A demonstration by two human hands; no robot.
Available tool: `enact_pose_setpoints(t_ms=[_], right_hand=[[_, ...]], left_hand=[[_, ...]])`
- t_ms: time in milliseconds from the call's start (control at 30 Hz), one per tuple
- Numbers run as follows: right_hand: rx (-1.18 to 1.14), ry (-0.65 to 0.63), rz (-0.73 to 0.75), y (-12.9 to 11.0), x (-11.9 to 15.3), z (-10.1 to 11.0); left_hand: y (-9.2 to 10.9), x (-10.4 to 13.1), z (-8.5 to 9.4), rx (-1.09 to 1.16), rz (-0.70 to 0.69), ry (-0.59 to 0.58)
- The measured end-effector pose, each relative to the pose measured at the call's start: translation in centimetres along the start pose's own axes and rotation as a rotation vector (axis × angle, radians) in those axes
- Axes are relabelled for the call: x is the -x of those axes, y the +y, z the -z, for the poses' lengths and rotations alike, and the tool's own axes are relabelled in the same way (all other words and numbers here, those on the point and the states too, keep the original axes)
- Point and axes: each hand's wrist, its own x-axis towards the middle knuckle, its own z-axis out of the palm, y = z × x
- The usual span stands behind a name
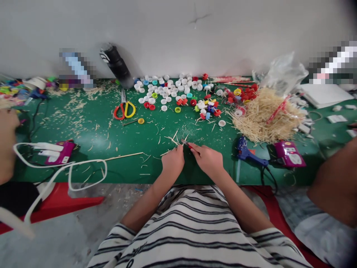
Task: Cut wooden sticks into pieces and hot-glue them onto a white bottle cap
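Observation:
At the front middle of the green table, my left hand (pixel 173 162) is closed, with thin pale wooden sticks (pixel 173 139) showing at its fingertips. Which of these it grips and which lie on the table is hard to tell. My right hand (pixel 209 160) is closed around a small knife (pixel 185 142) with a red-and-black handle, its blade pointing left toward the sticks. Wood shavings lie scattered around both hands. Beyond them sit many plastic bottle caps (pixel 167 89), mostly white, and a cluster of coloured caps (pixel 208 108) with sticks in some.
Scissors (pixel 124 108) and a black bottle (pixel 117 67) stand back left. A heap of wooden sticks (pixel 267 115), a blue glue gun (pixel 251 154) and a purple power strip (pixel 290 153) lie right. White cables (pixel 86 162) trail left. Other people's arms show at both sides.

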Motion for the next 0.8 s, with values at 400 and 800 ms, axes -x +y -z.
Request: enact_pose_setpoints(t_ms=[400, 800], right_hand=[[-0.005, -0.049, -0.027, 0.1, 1.3, 0.5], [0.005, -0.048, -0.055, 0.8, 2.2, 0.7]], left_hand=[[0.3, 0.3, 0.4, 0.009, -0.005, -0.017], [-0.1, 0.3, -0.2, 0.02, -0.048, -0.013]])
